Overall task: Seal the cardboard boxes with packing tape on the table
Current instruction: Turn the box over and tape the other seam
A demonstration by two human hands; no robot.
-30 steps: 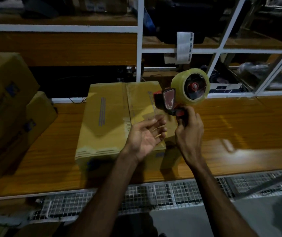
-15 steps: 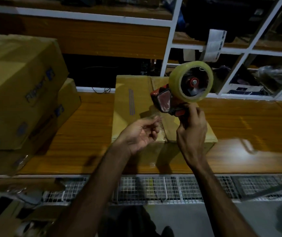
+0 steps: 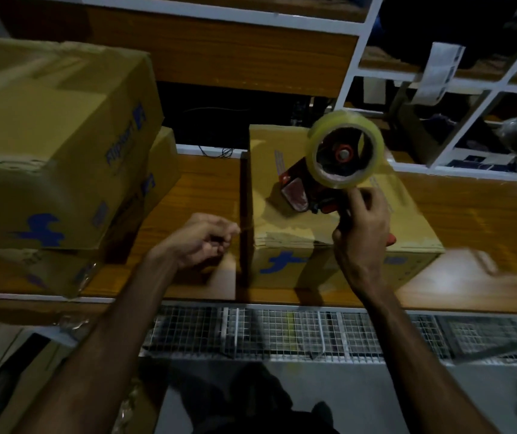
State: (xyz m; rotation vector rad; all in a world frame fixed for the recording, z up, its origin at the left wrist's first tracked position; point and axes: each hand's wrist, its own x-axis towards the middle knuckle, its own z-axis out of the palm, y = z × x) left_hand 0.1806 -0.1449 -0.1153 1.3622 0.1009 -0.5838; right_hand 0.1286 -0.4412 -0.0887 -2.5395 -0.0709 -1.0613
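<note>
**Box on tabletop, tape drawn out to the left**

Surroundings: a wooden tabletop (image 3: pixel 197 186) runs across the view, with white-framed shelving (image 3: pixel 352 67) behind it and a wire-mesh panel (image 3: pixel 282 330) below its front edge. Two stacked cardboard boxes (image 3: pixel 57 145) occupy the left end, the upper one large and overhanging the lower; both carry blue printed logos. They stand apart from the work area and do not obstruct it. A white paper label (image 3: pixel 438 73) hangs from a shelf rail at upper right. Shelf contents are too dark to identify.

Task items: one cardboard box (image 3: pixel 329 252) sits centre-right on the tabletop, flaps closed (contents not visible). A tape dispenser (image 3: pixel 323 183) with a clear tape roll (image 3: pixel 346 148) is held above the box's top.

Hands: the right hand (image 3: pixel 360 236) grips the dispenser's handle, fingers curled round it. The left hand (image 3: pixel 201 239), over the tabletop just left of the box, has its fingers curled, pinching the end of a thin tape strip (image 3: pixel 246 227) that stretches toward the box's near left corner. The dispenser and right hand hide part of the box's top seam.
</note>
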